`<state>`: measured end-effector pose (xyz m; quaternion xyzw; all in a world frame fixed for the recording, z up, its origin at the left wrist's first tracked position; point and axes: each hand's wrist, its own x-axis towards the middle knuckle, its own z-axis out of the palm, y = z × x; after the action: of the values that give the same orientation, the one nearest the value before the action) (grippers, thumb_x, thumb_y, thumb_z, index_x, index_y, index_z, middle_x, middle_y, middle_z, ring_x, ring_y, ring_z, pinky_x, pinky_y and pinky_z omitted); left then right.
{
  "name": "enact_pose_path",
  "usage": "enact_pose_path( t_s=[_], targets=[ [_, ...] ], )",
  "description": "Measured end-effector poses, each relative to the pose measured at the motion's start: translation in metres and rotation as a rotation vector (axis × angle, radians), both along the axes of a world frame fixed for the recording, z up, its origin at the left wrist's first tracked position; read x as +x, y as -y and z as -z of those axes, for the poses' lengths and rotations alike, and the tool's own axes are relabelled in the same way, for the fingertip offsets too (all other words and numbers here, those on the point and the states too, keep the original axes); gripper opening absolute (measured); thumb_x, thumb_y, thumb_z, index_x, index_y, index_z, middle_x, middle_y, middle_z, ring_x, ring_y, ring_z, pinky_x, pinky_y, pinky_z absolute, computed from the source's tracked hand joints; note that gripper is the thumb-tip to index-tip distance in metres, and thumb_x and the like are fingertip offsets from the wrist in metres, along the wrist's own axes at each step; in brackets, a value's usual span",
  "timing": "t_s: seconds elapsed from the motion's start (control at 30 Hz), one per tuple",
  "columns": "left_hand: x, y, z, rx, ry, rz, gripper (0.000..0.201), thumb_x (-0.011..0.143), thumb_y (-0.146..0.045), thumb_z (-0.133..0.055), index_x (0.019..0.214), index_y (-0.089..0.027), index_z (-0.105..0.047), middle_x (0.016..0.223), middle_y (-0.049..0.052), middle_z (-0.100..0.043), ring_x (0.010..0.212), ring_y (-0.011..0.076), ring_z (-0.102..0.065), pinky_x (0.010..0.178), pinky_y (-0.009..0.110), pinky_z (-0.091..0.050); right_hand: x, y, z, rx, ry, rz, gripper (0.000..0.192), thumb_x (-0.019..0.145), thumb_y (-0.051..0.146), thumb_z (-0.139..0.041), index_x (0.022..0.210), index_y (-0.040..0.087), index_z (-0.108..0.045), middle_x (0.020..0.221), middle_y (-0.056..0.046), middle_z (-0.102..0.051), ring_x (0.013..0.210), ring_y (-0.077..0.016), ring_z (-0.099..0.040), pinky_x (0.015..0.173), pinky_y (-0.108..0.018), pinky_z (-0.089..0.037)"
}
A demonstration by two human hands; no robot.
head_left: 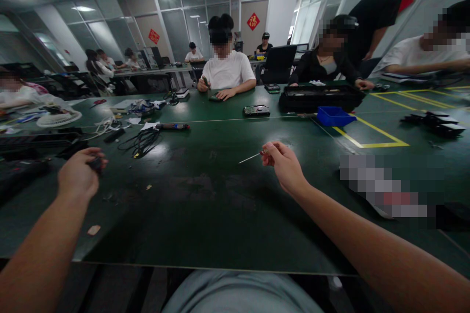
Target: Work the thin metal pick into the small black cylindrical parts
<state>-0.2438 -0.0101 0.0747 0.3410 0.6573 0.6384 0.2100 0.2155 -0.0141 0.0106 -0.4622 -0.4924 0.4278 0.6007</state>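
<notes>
Over the left part of the green table (205,234), my left hand (78,173) is closed around a small dark object (96,164) whose kind I cannot make out. My right hand (286,166) pinches a thin screwdriver (249,158). Its bare metal shaft points left, and only a bit of a reddish handle shows at the fingers. Both hands are held above the tabletop, well apart from each other. Beyond and between them lies a powered screwdriver (172,127) with a black cable coil (141,143) beside it.
A hard drive (256,110), a blue bin (335,116) and a long black casing (321,98) stand farther back. Black parts (435,122) lie at the right, a white fan grille (58,117) at the left. A co-worker (227,71) sits opposite; others sit around.
</notes>
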Motion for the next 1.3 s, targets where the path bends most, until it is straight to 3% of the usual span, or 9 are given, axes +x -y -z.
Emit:
enact_pose_path(
  t_s=[0.3, 0.4, 0.53, 0.73, 0.87, 0.97, 1.1, 1.2, 1.3],
  targets=[
    [0.178, -0.017, 0.028, -0.054, 0.259, 0.711, 0.023, 0.063, -0.011, -0.051, 0.084, -0.013, -0.061, 0.074, 0.003, -0.056, 0.065, 0.0145, -0.053, 0.060, 0.025, -0.041, -0.001, 0.006, -0.008, 0.022, -0.012, 0.020, 0.025, 0.089, 0.045, -0.061, 0.084, 0.021, -0.064, 0.072, 0.000, -0.061, 0.062, -0.0136, -0.055, 0.061, -0.030, -0.045],
    [0.220, -0.011, 0.034, -0.099, 0.309, 0.867, 0.023, 0.065, -0.012, -0.050, 0.083, -0.013, -0.063, 0.077, 0.004, -0.057, 0.066, 0.0143, -0.053, 0.061, 0.026, -0.041, 0.000, 0.007, -0.011, 0.076, -0.041, 0.063, 0.023, 0.090, 0.044, -0.060, 0.085, 0.022, -0.064, 0.070, 0.000, -0.061, 0.061, -0.0137, -0.055, 0.060, -0.030, -0.045],
    [0.254, 0.000, 0.039, -0.099, 0.273, 0.992, 0.021, 0.075, -0.017, -0.050, 0.090, -0.014, -0.064, 0.088, 0.006, -0.060, 0.078, 0.0159, -0.056, 0.075, 0.029, -0.045, 0.000, 0.011, -0.014, 0.142, -0.075, 0.100, 0.021, 0.092, 0.042, -0.058, 0.086, 0.023, -0.064, 0.072, 0.000, -0.061, 0.062, -0.0139, -0.056, 0.060, -0.030, -0.046],
    [0.267, 0.012, 0.062, -0.130, -0.224, 1.052, 0.054, 0.071, -0.007, -0.062, 0.123, -0.018, -0.054, 0.111, 0.007, -0.061, 0.099, 0.0196, -0.058, 0.092, 0.034, -0.045, -0.003, 0.013, -0.015, 0.165, -0.079, 0.096, 0.023, 0.092, 0.045, -0.058, 0.084, 0.024, -0.063, 0.071, 0.000, -0.061, 0.059, -0.0137, -0.055, 0.057, -0.029, -0.046],
    [0.262, 0.012, 0.073, -0.079, -0.447, 1.063, 0.034, 0.078, -0.009, -0.062, 0.111, -0.020, -0.063, 0.107, 0.005, -0.066, 0.099, 0.0205, -0.061, 0.092, 0.035, -0.046, -0.003, 0.013, -0.013, 0.143, -0.030, 0.065, 0.023, 0.091, 0.044, -0.060, 0.083, 0.023, -0.063, 0.071, 0.000, -0.062, 0.059, -0.0135, -0.055, 0.058, -0.030, -0.046],
    [0.256, 0.009, 0.076, -0.034, -0.531, 1.080, 0.029, 0.080, -0.017, -0.070, 0.108, -0.022, -0.068, 0.110, 0.005, -0.067, 0.104, 0.0225, -0.061, 0.095, 0.036, -0.046, -0.003, 0.012, -0.010, 0.131, 0.016, 0.038, 0.023, 0.092, 0.044, -0.059, 0.083, 0.023, -0.064, 0.070, 0.000, -0.062, 0.060, -0.0137, -0.056, 0.058, -0.030, -0.045],
    [0.250, 0.005, 0.078, -0.005, -0.645, 1.042, 0.043, 0.081, -0.022, -0.072, 0.123, -0.029, -0.066, 0.116, 0.004, -0.066, 0.109, 0.0246, -0.058, 0.099, 0.041, -0.043, -0.002, 0.013, -0.006, 0.144, 0.096, 0.022, 0.024, 0.093, 0.044, -0.057, 0.086, 0.022, -0.064, 0.072, 0.000, -0.062, 0.062, -0.0140, -0.057, 0.060, -0.031, -0.046],
    [0.247, 0.003, 0.078, -0.050, -0.626, 1.006, 0.053, 0.080, -0.022, -0.074, 0.131, -0.030, -0.061, 0.117, 0.005, -0.066, 0.108, 0.0259, -0.059, 0.098, 0.043, -0.044, -0.002, 0.013, -0.006, 0.155, 0.121, 0.026, 0.025, 0.094, 0.044, -0.056, 0.086, 0.022, -0.063, 0.072, 0.000, -0.062, 0.062, -0.0138, -0.057, 0.060, -0.031, -0.046],
    [0.247, 0.003, 0.078, -0.043, -0.585, 0.986, 0.046, 0.079, -0.021, -0.076, 0.123, -0.027, -0.065, 0.119, 0.006, -0.066, 0.110, 0.0262, -0.060, 0.100, 0.042, -0.044, -0.003, 0.013, -0.007, 0.143, 0.143, 0.021, 0.025, 0.094, 0.043, -0.055, 0.085, 0.021, -0.063, 0.071, 0.000, -0.062, 0.062, -0.0137, -0.057, 0.061, -0.031, -0.046]
  ],
)
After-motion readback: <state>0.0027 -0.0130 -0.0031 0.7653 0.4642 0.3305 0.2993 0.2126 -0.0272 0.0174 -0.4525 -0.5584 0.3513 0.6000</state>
